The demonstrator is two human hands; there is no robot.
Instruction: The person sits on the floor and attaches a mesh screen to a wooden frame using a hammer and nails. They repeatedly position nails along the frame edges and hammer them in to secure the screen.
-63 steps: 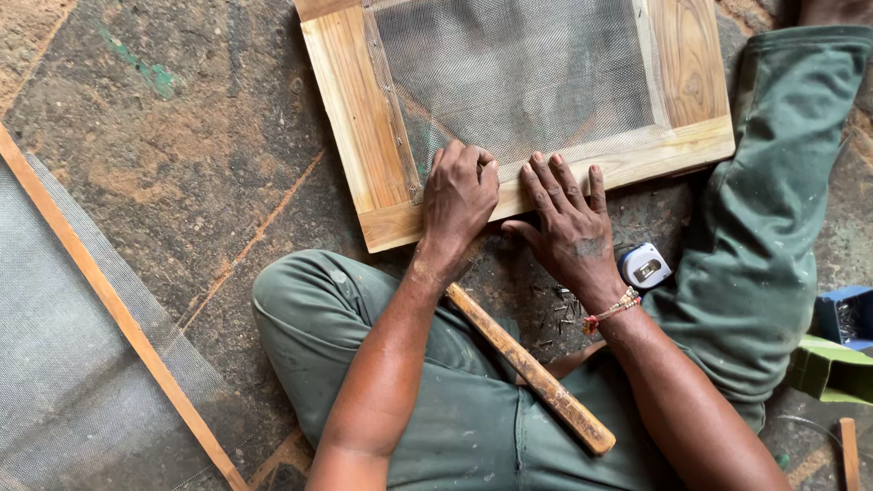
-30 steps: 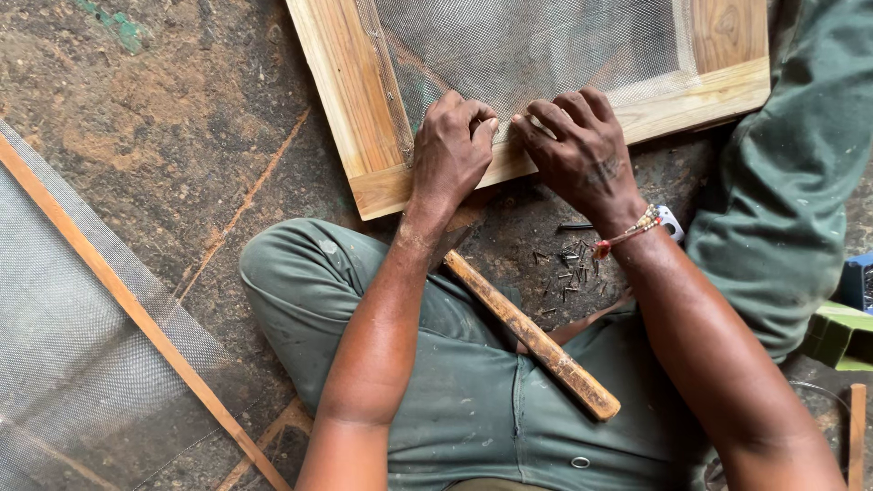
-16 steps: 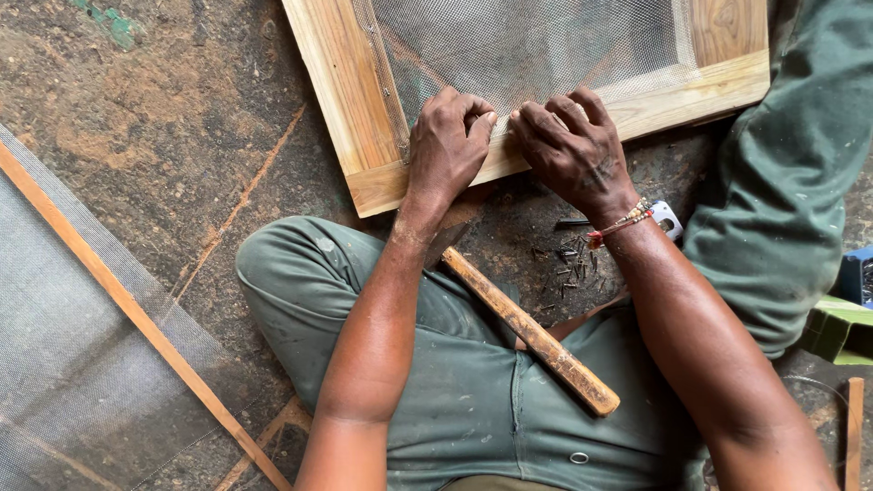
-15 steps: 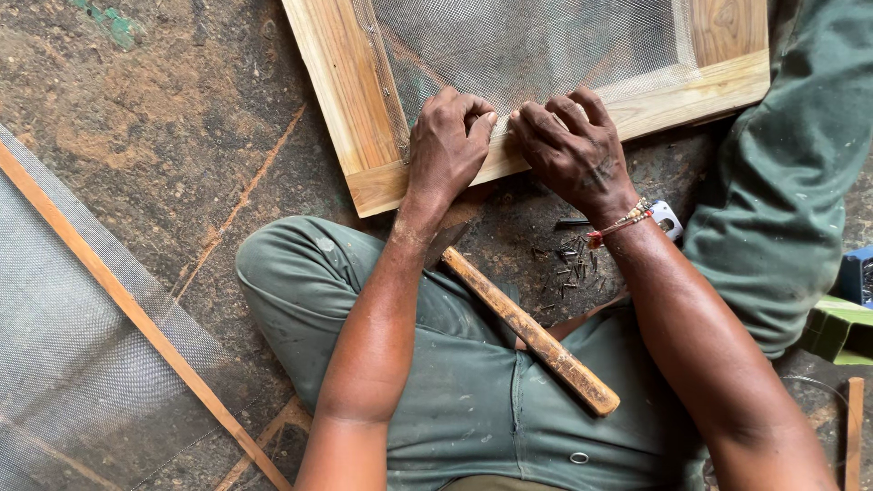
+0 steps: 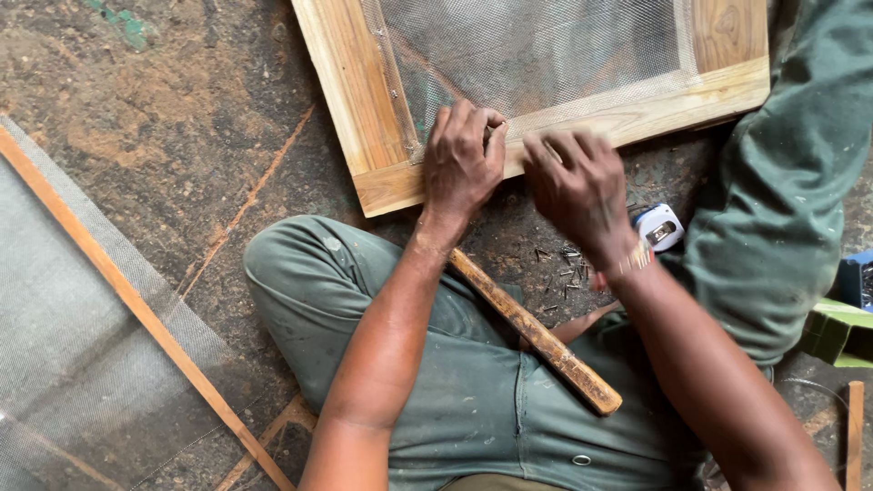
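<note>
Your left hand [image 5: 462,164] pinches the wire mesh [image 5: 536,50] against the wooden frame [image 5: 364,109] at twelve o'clock, your blurred right hand [image 5: 577,186] hovers empty beside it — the left edge looks tacked, the bottom edge seemingly unfastened — hammer handle [image 5: 532,332] across your lap.

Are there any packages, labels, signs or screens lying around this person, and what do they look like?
Tape measure: on the floor just beyond the right hand, a small rounded white case with a dark label patch on its face.
Blue box-like thing: at the right edge, only partly in view; whether it is a package cannot be told.
Green block or carton: right edge below the blue one, partly cut off.
No signs or electronic screens are in view.
</note>
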